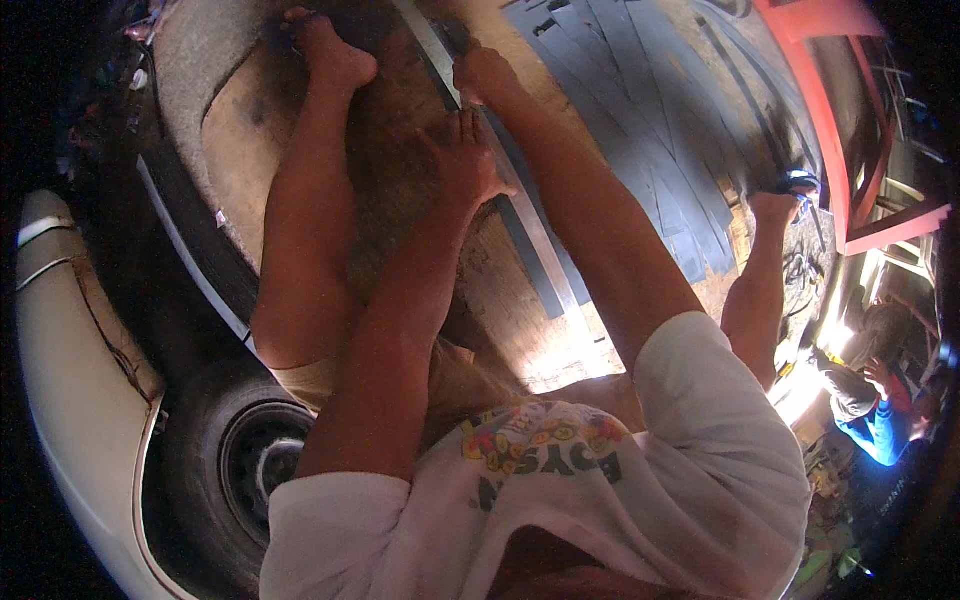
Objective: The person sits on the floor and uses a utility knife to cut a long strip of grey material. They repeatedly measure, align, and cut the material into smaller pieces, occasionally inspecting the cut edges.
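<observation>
A long, pale metal straightedge [541, 232] lies over a dark grey strip of flat material [532, 262] on a wooden board [490, 265]. My left hand [463, 165] presses down on the straightedge, its fingers stretched forward and its thumb spread to the right. Just beyond it, my right hand [485, 76] is closed in a fist beside the straightedge. Whatever it grips, if anything, is hidden under the fingers.
Several grey sheets and strips [640, 120] lie overlapping to the right. A red metal frame [830, 110] stands beyond them. On the left are a vehicle wheel [245, 460] and pale body panel [80, 370]. Another person in blue [880, 430] is at the lower right.
</observation>
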Action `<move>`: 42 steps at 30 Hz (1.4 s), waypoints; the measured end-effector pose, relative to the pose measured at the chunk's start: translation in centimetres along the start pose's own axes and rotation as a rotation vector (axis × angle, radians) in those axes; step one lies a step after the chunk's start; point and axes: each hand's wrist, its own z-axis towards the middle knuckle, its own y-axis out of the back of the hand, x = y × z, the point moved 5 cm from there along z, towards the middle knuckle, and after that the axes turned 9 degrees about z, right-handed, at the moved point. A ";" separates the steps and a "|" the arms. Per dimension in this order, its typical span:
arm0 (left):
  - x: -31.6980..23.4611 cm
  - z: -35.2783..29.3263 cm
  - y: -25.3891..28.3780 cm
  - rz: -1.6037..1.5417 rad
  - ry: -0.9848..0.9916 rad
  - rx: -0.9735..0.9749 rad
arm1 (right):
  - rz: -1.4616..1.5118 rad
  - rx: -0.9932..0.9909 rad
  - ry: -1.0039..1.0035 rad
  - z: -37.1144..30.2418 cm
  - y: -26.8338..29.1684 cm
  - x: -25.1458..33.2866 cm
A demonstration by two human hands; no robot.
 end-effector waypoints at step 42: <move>-0.9 0.3 -2.1 -0.046 0.055 0.003 | -0.257 0.038 0.266 3.5 -7.7 -4.3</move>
